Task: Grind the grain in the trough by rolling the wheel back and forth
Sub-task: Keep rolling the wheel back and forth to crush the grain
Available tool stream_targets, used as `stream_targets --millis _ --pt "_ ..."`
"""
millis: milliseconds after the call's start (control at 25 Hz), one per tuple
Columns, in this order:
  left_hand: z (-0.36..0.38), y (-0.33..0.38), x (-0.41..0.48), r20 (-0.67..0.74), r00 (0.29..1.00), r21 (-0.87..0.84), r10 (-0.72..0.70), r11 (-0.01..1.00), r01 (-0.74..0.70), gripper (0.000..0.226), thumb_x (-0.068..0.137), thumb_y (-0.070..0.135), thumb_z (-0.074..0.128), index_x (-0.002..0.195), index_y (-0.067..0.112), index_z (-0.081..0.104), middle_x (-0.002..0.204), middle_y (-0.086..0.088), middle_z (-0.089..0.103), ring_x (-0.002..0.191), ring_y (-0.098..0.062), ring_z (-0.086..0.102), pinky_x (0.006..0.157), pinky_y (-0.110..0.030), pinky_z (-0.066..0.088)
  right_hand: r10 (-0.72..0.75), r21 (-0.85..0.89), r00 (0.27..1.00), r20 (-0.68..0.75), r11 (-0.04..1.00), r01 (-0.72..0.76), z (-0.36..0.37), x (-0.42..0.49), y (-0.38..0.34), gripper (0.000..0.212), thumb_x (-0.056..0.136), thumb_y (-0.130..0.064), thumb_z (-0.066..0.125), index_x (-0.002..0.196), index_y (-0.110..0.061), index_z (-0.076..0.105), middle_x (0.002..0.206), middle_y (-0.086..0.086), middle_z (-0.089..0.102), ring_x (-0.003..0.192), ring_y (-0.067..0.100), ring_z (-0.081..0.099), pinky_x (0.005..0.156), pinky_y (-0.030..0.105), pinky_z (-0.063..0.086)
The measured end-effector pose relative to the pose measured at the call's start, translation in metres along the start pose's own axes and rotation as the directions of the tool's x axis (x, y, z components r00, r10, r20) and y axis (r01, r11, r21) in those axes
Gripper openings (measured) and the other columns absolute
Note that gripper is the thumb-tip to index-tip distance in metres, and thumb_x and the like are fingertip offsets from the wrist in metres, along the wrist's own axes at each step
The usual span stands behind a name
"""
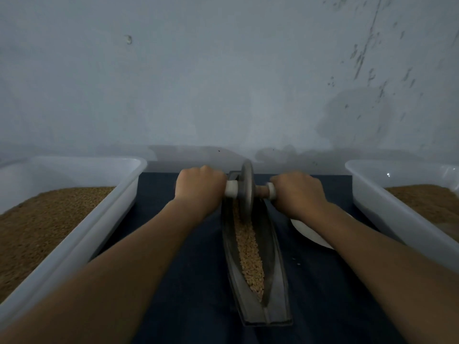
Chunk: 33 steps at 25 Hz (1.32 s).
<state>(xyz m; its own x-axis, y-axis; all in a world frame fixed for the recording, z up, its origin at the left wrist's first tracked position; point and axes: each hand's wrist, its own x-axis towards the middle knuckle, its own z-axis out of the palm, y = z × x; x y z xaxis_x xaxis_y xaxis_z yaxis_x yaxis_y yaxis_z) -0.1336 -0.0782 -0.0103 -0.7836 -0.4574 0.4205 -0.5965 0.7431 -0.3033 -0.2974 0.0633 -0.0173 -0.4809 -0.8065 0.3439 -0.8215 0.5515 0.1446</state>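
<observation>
Grey wheel [247,187] at trough's [275,269] far end, left hand [200,186] and right hand [299,192] clamped on its axle [261,191].

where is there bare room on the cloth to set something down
Bare blue cloth lies between the left tub and the trough. Right of the trough the near strip is bare; farther back a white dish sits in the gap before the right tub.

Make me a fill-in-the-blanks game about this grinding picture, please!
The wheel stands at the ____ end of the trough.
The left hand and right hand hold the wheel's ____.
The left tub and right tub are both ____.
The trough rests on a dark ____ cloth.
Missing words: far, handle, white, blue.
</observation>
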Motion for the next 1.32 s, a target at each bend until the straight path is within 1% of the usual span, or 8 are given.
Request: stream_targets --millis 80,240,400,600,840,960,1120,1320 --pt "-0.001 -0.001 -0.007 0.023 1.000 -0.036 0.003 0.999 -0.002 0.010 0.089 0.024 0.061 0.098 0.025 0.064 0.082 0.001 0.057 0.075 -0.025 0.062 0.058 -0.035 0.040 -0.026 -0.022 1.000 0.004 0.999 0.026 -0.004 -0.003 0.000 0.020 0.086 -0.029 0.064 0.077 -0.031 0.046 0.086 -0.001 0.062 0.081 0.025 0.062 0.061 0.032 0.040" --pt "-0.014 0.002 -0.063 0.034 0.999 -0.058 0.029 0.998 -0.027 0.011 0.086 0.032 0.064 0.091 0.029 0.055 0.067 0.008 0.032 0.059 -0.017 0.040 0.054 -0.033 0.033 -0.093 -0.042 0.996 0.001 0.995 0.093 -0.020 -0.060 0.000 0.031 0.079 -0.033 0.067 0.069 -0.033 0.038 0.068 -0.010 0.042 0.061 0.016 0.045 0.051 0.027 0.030" --pt "-0.030 0.007 -0.096 0.045 0.997 -0.033 0.065 0.997 -0.064 0.033 0.085 0.035 0.065 0.079 0.031 0.033 0.064 0.008 0.029 0.049 -0.011 0.025 0.045 -0.029 0.018 -0.077 -0.071 0.997 0.024 0.994 0.078 -0.035 -0.099 0.004 0.035 0.072 -0.038 0.066 0.063 -0.037 0.032 0.066 -0.011 0.048 0.056 0.008 0.043 0.045 0.026 0.017" --pt "-0.005 0.004 -0.050 0.023 0.999 -0.071 0.023 0.997 -0.021 0.008 0.087 0.030 0.062 0.093 0.028 0.058 0.069 0.006 0.036 0.062 -0.019 0.044 0.056 -0.034 0.035 -0.049 -0.063 0.999 0.002 0.997 0.049 -0.019 -0.051 -0.003 0.025 0.078 -0.032 0.067 0.072 -0.033 0.043 0.068 -0.010 0.041 0.063 0.019 0.044 0.052 0.027 0.028" --pt "0.006 -0.001 -0.009 0.035 0.999 -0.098 -0.040 0.994 0.043 0.008 0.089 0.024 0.058 0.096 0.023 0.063 0.079 -0.001 0.053 0.075 -0.027 0.060 0.060 -0.036 0.038 -0.030 -0.080 0.999 -0.017 0.996 0.028 -0.011 0.001 -0.008 0.014 0.085 -0.024 0.068 0.081 -0.027 0.054 0.086 0.001 0.065 0.068 0.020 0.048 0.057 0.029 0.035" --pt "-0.008 0.001 -0.048 0.019 0.999 -0.082 0.026 0.996 -0.024 0.007 0.087 0.029 0.062 0.092 0.027 0.058 0.069 0.006 0.037 0.062 -0.020 0.048 0.054 -0.033 0.035 -0.062 -0.048 0.997 -0.043 0.997 0.060 -0.015 -0.047 -0.003 0.029 0.080 -0.030 0.070 0.072 -0.032 0.042 0.073 -0.006 0.050 0.064 0.020 0.046 0.054 0.028 0.032" --pt "-0.031 0.004 -0.094 0.043 0.997 -0.039 0.065 0.997 -0.063 0.033 0.083 0.039 0.066 0.080 0.033 0.033 0.063 0.010 0.026 0.048 -0.010 0.022 0.045 -0.027 0.014 -0.136 -0.095 0.987 -0.088 0.987 0.127 -0.033 -0.099 0.003 0.052 0.068 -0.032 0.073 0.061 -0.037 0.022 0.057 -0.012 0.038 0.050 0.011 0.038 0.045 0.023 0.013" --pt "-0.021 0.007 -0.063 0.053 0.998 -0.008 0.038 0.999 -0.038 0.009 0.088 0.030 0.063 0.095 0.028 0.057 0.069 0.006 0.036 0.058 -0.015 0.039 0.052 -0.032 0.031 -0.052 -0.035 0.998 -0.044 0.998 0.050 -0.014 -0.068 0.002 0.038 0.078 -0.034 0.067 0.066 -0.034 0.031 0.065 -0.011 0.042 0.060 0.017 0.046 0.047 0.025 0.020"
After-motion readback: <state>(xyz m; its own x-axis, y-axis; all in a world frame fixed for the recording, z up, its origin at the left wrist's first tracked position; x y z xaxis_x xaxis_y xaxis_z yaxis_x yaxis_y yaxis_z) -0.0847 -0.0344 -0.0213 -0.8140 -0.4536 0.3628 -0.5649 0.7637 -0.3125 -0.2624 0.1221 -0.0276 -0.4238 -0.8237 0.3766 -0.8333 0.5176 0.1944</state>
